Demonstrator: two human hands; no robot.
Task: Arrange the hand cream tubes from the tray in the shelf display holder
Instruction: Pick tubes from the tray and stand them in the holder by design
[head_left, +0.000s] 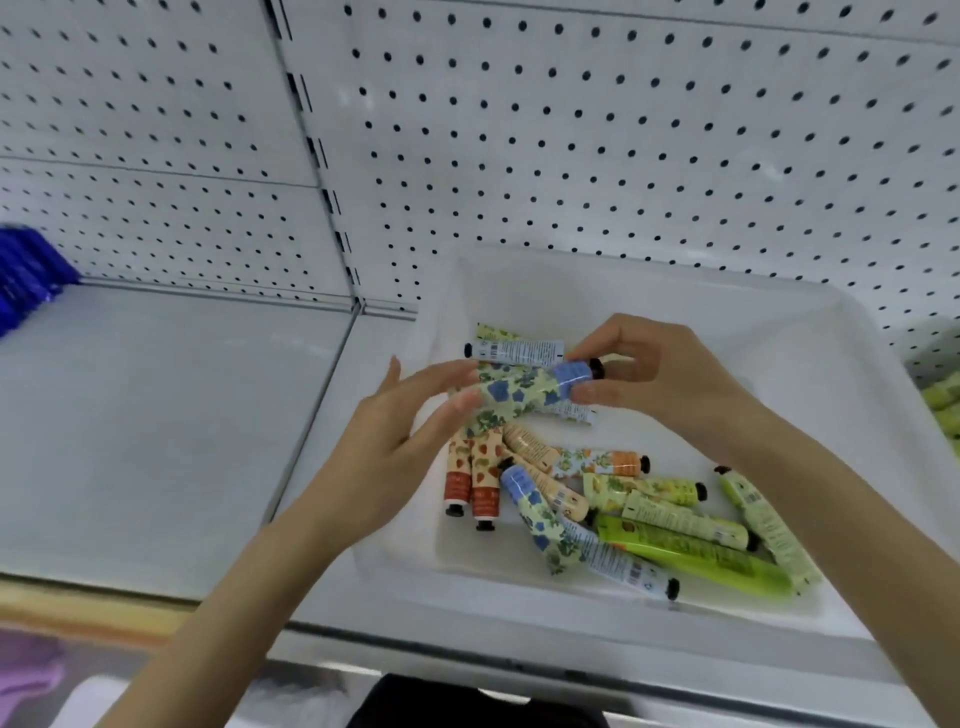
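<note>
The fingertips (582, 395) and thumb of the right hand (649, 379) pinch the blue-banded neck of a pale yellow hand cream tube printed with blue flowers (514, 392), just behind its black cap. The left hand (395, 441) meets the tube's flat crimped end with its fingers nearly straight. They touch it rather than curl round it, though blur softens them there. The tube lies roughly level between both hands, raised over the far left part of a white plastic tray (779, 312).

Inside the tray, beneath the hands, lies a white tube with small print (519, 351). At the tray's front left, two red strawberry-patterned tubes (470, 478) sit side by side with their caps toward the front. Beside them are a second blue-flowered tube (540, 525) and an orange-banded tube (602, 462). Toward the front right, bright green tubes (696, 556) lie in a loose heap, several of them overlapping.

The tray stands on a white metal shelf (156, 415), with its back against a white pegboard panel (623, 156). Well to the tray's left are dark blue packets (26, 275) — blurred, at the frame's edge. Just to its right are blurred green items (943, 395).
</note>
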